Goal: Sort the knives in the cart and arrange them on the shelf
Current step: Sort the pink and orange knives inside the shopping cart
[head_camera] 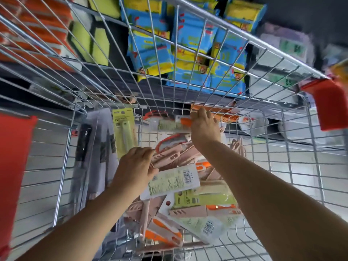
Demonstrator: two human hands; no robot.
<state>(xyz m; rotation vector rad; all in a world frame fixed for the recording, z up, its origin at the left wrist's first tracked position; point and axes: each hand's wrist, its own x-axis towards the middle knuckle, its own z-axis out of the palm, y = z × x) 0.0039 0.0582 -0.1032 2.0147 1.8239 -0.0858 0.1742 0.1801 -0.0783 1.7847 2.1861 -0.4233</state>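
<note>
Both arms reach down into a wire shopping cart (293, 151) holding a heap of packaged knives. My left hand (135, 166) grips a pink knife pack (169, 157) whose white barcoded card (175, 179) faces up. Further in, my right hand (205, 125) pinches an orange-handled knife pack (178, 123) near the cart's far wall. Pink, orange and pale-green knives (203, 199) lie jumbled below. A green knife on a yellow card (124, 132) and dark-handled knife packs (84, 144) stand against the left side.
Red plastic corner guards (331, 104) sit on the cart's rim, another on the left (13, 166). Beyond the cart, shelves hold blue-and-yellow packets (190, 48), yellow-green sponges (90, 42) and orange items (37, 25). Pale floor shows at right.
</note>
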